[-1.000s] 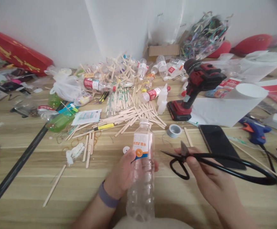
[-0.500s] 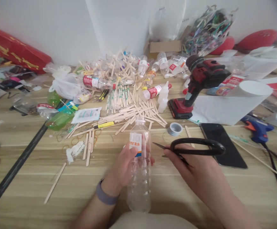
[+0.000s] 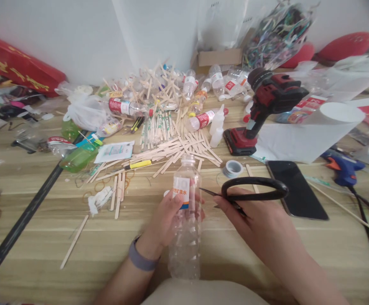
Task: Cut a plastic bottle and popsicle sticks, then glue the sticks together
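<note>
Indoors, cluttered wooden table, pale wall, hands gripping bottle (left) and scissors (right)

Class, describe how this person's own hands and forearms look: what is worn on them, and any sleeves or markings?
The left hand and right hand are both ungloved. Around the left wrist sits a broad, greyish-purple band with no readable marking. The right wrist shows nothing worn. No sleeve shows on either forearm.
</note>
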### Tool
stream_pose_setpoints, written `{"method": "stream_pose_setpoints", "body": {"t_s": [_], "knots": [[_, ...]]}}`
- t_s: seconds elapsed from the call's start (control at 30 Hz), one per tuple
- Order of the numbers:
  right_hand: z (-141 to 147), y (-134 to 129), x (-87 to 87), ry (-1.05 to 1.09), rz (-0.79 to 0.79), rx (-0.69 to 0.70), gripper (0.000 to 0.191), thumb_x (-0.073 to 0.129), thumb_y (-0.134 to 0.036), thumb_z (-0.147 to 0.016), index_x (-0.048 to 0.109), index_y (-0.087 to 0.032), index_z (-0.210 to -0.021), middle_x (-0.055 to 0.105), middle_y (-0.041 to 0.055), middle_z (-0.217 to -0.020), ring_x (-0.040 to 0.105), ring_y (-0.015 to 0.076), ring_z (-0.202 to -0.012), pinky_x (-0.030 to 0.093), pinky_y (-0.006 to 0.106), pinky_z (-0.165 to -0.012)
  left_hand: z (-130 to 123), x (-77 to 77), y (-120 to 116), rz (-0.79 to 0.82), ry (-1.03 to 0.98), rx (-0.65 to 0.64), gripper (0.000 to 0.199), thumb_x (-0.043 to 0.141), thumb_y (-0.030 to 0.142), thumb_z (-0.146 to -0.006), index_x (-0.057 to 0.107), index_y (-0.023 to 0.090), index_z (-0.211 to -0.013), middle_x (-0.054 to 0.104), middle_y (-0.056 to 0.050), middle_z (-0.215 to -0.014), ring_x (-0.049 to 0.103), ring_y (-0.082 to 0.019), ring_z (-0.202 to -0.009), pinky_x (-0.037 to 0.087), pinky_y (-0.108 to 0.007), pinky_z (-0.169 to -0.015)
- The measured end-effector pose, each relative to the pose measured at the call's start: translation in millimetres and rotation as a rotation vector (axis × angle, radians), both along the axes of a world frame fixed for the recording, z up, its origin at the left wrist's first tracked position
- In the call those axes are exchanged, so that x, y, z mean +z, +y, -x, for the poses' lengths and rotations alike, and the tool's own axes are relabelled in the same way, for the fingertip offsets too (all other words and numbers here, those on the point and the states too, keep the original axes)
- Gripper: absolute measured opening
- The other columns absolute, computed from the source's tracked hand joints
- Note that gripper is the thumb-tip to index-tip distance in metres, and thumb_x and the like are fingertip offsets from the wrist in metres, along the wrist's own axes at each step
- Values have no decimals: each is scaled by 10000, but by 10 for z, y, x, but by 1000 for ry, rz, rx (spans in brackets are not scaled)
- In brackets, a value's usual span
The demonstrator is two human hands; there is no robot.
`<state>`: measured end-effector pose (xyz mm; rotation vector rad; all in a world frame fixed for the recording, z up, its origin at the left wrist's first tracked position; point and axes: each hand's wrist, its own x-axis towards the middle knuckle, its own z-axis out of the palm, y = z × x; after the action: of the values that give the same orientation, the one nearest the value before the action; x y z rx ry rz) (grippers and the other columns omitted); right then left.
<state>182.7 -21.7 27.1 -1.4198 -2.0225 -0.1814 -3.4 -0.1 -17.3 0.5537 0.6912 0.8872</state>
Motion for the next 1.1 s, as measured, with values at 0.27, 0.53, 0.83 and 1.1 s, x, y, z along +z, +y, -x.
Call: {"method": "stream_pose_setpoints", "body": {"t_s": [0.27,0.53,0.83,1.1], "knots": [[-41,-12,-19,-40,-31,5,396,407,-399,-1034,706,-167,-916,740,60,-711,691,205,-557,489,296,-475,3,24,0,-75,32,-1,541,820,495,-700,654,170,-1099,679,-56,-916,656,-180,-712,502,-304,-665],[-46,-32,-7,-75,-56,28,378,422,-351,-1032,727,-151,-932,745,66,-720,703,213,-577,513,307,-495,6,5,17,-80,43,-41,561,839,481,-661,630,180,-1086,676,-37,-867,673,-198,-758,512,-331,-735],[-34,-77,-18,-77,-42,26,424,406,-375,-1038,728,-147,-885,740,72,-711,670,203,-516,450,317,-441,1,-8,21,-118,53,-42,535,826,464,-670,629,182,-1080,699,-69,-955,665,-193,-723,503,-338,-705],[-42,-115,-58,-44,-7,43,369,428,-362,-1035,731,-171,-948,739,64,-751,698,191,-612,489,301,-528,-7,25,8,-80,76,-16,626,862,504,-609,621,188,-1093,694,-45,-886,647,-183,-690,483,-317,-666]]}}
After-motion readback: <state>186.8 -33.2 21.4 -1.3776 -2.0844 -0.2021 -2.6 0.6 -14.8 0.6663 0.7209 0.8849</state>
